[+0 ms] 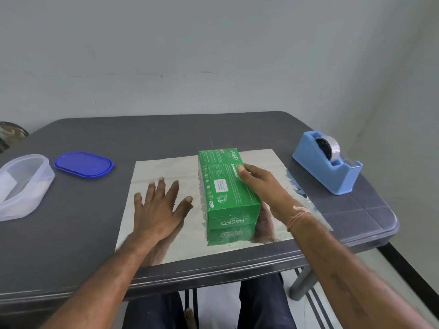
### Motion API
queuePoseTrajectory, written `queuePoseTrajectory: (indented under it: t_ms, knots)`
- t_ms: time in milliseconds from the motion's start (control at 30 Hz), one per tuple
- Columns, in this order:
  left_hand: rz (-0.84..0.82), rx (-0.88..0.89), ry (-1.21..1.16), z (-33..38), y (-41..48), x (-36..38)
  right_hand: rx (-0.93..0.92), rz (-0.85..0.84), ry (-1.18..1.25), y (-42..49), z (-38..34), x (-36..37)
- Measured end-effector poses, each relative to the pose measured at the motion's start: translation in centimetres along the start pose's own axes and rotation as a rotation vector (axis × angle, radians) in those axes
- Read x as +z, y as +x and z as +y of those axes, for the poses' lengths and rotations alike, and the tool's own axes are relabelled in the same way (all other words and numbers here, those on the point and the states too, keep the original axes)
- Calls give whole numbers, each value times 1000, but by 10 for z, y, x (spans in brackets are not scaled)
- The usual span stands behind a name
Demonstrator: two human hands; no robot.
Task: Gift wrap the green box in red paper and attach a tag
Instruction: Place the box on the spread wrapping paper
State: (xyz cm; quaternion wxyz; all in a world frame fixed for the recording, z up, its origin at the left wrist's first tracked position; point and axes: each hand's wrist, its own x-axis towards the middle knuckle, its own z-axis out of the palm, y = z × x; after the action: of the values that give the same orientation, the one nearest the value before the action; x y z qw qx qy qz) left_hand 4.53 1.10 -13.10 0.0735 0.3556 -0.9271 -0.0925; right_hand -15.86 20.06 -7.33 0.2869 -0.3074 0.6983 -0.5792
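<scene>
- Your left hand (158, 210) lies flat on the paper sheet (166, 169), palm down, with the fingers straight and spread; it holds nothing
- Your left forearm comes in from the lower left and crosses the near edge of the surface (95, 210)
- Your right hand (263, 184) grasps the green box (225, 186) from its right side: the thumb lies on the top face, and the other fingers are hidden behind the box
- Your right wrist carries a thin thread band, and the forearm comes in from the lower right
- The green box stands on the right half of the sheet, its long side pointing away from you
- The sheet shows a shiny, silver-looking face that mirrors the box and your arms
- A blue tape dispenser (327, 162) stands to the right of the sheet, apart from it
- To the left lie a blue lid (84, 164) and a clear plastic container (23, 186)
</scene>
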Motion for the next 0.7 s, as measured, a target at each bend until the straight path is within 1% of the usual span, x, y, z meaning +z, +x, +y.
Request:
queuePoseTrajectory:
  t_ms: [167, 267, 300, 367, 400, 467, 533, 700]
  knots:
    - [4, 5, 33, -11, 13, -1, -31, 8, -146, 7, -1, 0]
    - [5, 19, 37, -16, 19, -1, -33, 22, -242, 10, 5, -13]
    - [7, 20, 37, -16, 19, -2, -40, 44, -338, 12, 10, -20]
    - [8, 21, 42, -17, 21, -2, -42, 59, -635, 17, 21, -32]
    - [6, 21, 43, -18, 21, -2, -33, 31, -769, 17, 27, -37]
    - [-2, 28, 52, -21, 23, -2, -27, -55, -935, 16, 36, -40]
    - [-5, 35, 61, -24, 26, -2, -35, -90, -1000, 10, 38, -40]
    - [-18, 46, 33, -33, 31, -3, -24, -73, -1061, -4, 36, -40]
